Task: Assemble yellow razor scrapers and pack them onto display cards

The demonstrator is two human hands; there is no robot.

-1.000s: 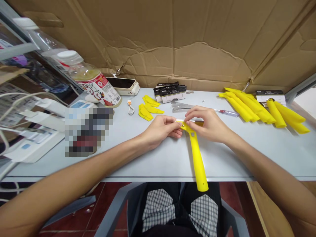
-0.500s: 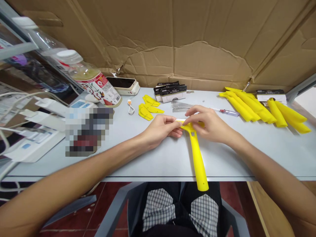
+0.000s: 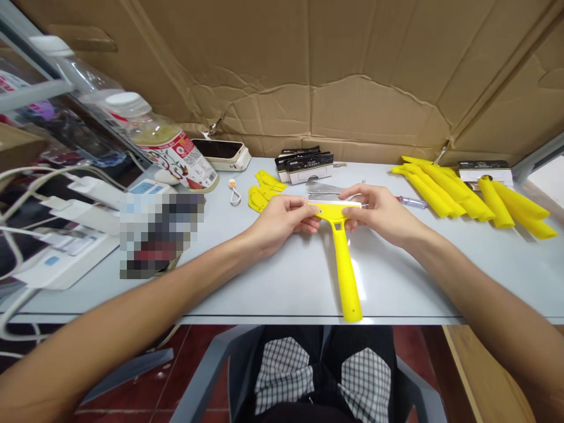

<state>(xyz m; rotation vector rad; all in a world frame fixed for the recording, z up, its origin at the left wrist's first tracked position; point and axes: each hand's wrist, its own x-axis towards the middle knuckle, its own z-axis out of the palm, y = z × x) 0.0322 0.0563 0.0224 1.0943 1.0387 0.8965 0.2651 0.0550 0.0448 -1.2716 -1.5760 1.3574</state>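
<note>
A yellow scraper [image 3: 346, 264] with a wide head and a long handle lies between my hands, its handle pointing toward me. My left hand [image 3: 288, 220] pinches the left end of its head, thumb on top. The right end of the head is gripped by my right hand [image 3: 374, 211], thumb on the yellow part and fingers behind. A pale strip runs along the head's far edge. Just beyond are thin metal blades [image 3: 321, 189] and a screwdriver [image 3: 410, 202] with a clear handle. Yellow flat pieces [image 3: 267, 188] rest left of them.
Black-and-white small boxes [image 3: 308, 167] stand at the back. Several yellow handles [image 3: 449, 188] lie at the right by another box [image 3: 484, 172]. At the left are a bottle [image 3: 176, 150], a phone [image 3: 218, 148], a power strip [image 3: 66, 258] with cables and a blurred patch.
My right hand has come down onto the right end of the scraper head, its thumb now on top. The scraper's head has risen slightly and its handle end has shifted left and away from me.
</note>
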